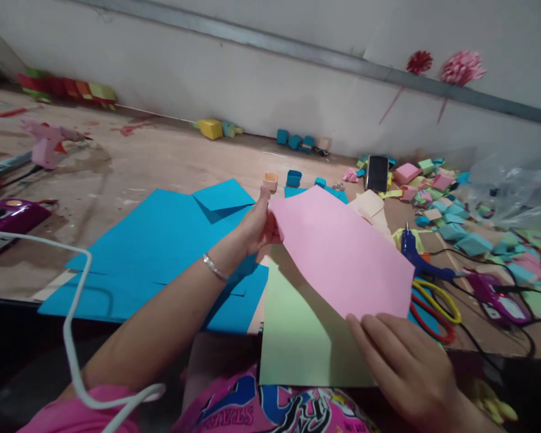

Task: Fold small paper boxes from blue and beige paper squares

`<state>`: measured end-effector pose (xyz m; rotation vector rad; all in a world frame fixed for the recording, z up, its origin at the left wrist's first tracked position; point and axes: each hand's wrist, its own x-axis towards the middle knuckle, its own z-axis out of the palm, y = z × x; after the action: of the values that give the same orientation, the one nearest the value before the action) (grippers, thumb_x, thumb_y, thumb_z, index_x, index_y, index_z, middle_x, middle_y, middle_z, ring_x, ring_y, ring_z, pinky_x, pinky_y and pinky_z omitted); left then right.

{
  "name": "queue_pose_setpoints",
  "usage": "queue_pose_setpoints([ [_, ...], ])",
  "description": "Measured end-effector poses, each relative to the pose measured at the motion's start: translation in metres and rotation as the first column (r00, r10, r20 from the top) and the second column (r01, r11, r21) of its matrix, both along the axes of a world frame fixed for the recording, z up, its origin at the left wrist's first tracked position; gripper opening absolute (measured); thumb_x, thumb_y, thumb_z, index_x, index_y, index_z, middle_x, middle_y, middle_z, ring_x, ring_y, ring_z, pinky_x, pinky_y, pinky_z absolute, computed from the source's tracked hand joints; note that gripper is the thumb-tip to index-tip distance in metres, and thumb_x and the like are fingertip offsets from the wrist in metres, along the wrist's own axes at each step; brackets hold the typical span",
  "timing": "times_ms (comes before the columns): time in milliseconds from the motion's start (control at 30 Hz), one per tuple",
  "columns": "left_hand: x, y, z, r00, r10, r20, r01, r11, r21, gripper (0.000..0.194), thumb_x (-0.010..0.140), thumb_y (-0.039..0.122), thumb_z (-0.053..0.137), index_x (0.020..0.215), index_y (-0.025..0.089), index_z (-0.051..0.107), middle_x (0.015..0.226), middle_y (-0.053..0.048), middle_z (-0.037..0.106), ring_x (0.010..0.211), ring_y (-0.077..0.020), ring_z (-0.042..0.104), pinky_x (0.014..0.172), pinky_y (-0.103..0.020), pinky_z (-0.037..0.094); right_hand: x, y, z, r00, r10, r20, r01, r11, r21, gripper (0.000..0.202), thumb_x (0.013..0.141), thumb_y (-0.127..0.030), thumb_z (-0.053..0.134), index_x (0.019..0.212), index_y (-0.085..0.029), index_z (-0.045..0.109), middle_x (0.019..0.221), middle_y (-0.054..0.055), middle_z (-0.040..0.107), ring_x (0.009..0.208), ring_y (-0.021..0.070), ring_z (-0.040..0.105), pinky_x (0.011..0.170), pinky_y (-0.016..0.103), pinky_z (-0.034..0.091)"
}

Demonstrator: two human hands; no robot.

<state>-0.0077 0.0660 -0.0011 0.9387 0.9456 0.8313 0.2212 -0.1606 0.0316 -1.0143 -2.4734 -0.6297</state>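
A pink sheet of paper is held up at a slant between my two hands. My left hand pinches its far left corner. At the near edge, my right hand grips the sheet, its thumb hidden beneath. Below the pink sheet lies a light green sheet, which juts over the table edge toward my lap. Large blue sheets spread to the left under my left forearm, one with a folded blue piece on top. Just past my left hand sits a small peach paper box.
Blue-handled glue gun, red and yellow scissors handles and a purple power strip lie right. A phone stands by many small paper boxes. Left are a pink glue gun and a white cable.
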Motion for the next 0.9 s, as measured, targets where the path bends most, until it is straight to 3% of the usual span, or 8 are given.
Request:
queue_pose_setpoints([
  [133,0.003,-0.013,0.011,0.998,0.021,0.065,-0.007,0.977,-0.214,0.066,0.074,0.081,0.050,0.079,0.016,0.064,0.069,-0.011,0.068,0.066,-0.0214,0.065,0.062,-0.033,0.055,-0.035,0.015,-0.021,0.997,0.011,-0.076,-0.017,0.997,-0.078,0.022,0.088,-0.005,0.052,0.102,-0.009,0.068,0.083,0.011,0.070,0.079,0.0220,0.063,0.070,0.038,0.048],
  [200,0.004,-0.025,0.012,0.999,0.027,-0.042,-0.034,0.986,-0.161,0.047,0.075,0.064,0.064,0.078,0.016,0.064,0.068,-0.008,0.067,0.065,-0.0184,0.063,0.059,-0.029,0.052,-0.043,0.018,-0.030,0.993,0.035,-0.113,-0.047,0.994,-0.098,0.021,0.087,-0.005,0.055,0.103,-0.009,0.068,0.082,0.011,0.069,0.077,0.0213,0.062,0.069,0.038,0.048],
  [300,0.000,-0.041,0.007,0.977,-0.003,-0.212,-0.015,0.996,-0.084,0.013,0.068,0.018,0.074,0.076,0.016,0.064,0.066,-0.004,0.066,0.060,-0.0171,0.062,0.056,-0.028,0.051,-0.046,0.021,-0.039,0.979,0.077,-0.187,-0.104,0.985,-0.140,0.022,0.087,-0.005,0.058,0.107,-0.009,0.067,0.084,0.010,0.070,0.080,0.0206,0.063,0.070,0.037,0.048],
  [400,-0.008,-0.049,0.002,0.975,0.000,-0.224,-0.023,0.995,-0.101,0.018,0.064,0.000,0.063,0.075,0.014,0.063,0.063,-0.003,0.064,0.056,-0.0187,0.062,0.053,-0.031,0.051,-0.031,0.023,-0.048,0.964,0.064,-0.258,-0.119,0.972,-0.201,0.032,0.089,-0.007,0.057,0.120,-0.012,0.062,0.097,0.011,0.071,0.093,0.0205,0.065,0.079,0.037,0.050],
  [500,-0.017,-0.048,0.003,0.983,0.003,-0.182,-0.030,0.989,-0.144,0.023,0.065,-0.002,0.057,0.081,0.014,0.064,0.072,-0.005,0.067,0.062,-0.0193,0.065,0.058,-0.034,0.055,-0.002,0.021,-0.059,0.961,-0.058,-0.272,-0.007,0.972,-0.235,0.040,0.089,-0.007,0.055,0.128,-0.015,0.058,0.117,0.014,0.067,0.111,0.0236,0.061,0.088,0.040,0.051],
  [633,-0.022,-0.043,0.010,0.994,-0.033,-0.104,0.011,0.978,-0.207,0.011,0.073,0.005,0.059,0.080,0.013,0.062,0.071,-0.005,0.065,0.060,-0.0162,0.064,0.056,-0.030,0.055,0.036,0.016,-0.066,0.947,-0.169,-0.273,0.103,0.965,-0.242,0.034,0.088,-0.004,0.055,0.116,-0.021,0.066,0.126,0.013,0.063,0.119,0.0267,0.058,0.092,0.045,0.052],
  [800,-0.015,-0.045,0.013,0.995,-0.087,-0.052,0.073,0.972,-0.224,0.006,0.074,0.011,0.065,0.078,0.014,0.063,0.073,-0.006,0.066,0.064,-0.0151,0.064,0.055,-0.025,0.053,0.050,-0.001,-0.044,0.939,-0.140,-0.315,0.065,0.970,-0.236,0.041,0.086,0.000,0.054,0.119,-0.022,0.065,0.104,0.005,0.072,0.098,0.0180,0.067,0.087,0.034,0.054],
  [900,-0.011,-0.049,0.010,0.986,-0.123,-0.117,0.101,0.979,-0.179,0.009,0.073,0.011,0.065,0.081,0.015,0.066,0.079,-0.006,0.069,0.069,-0.0147,0.065,0.061,-0.025,0.053,0.046,-0.017,-0.024,0.912,-0.151,-0.382,0.076,0.976,-0.206,0.040,0.084,-0.002,0.059,0.117,-0.022,0.068,0.098,0.003,0.073,0.093,0.0195,0.068,0.084,0.034,0.054],
])
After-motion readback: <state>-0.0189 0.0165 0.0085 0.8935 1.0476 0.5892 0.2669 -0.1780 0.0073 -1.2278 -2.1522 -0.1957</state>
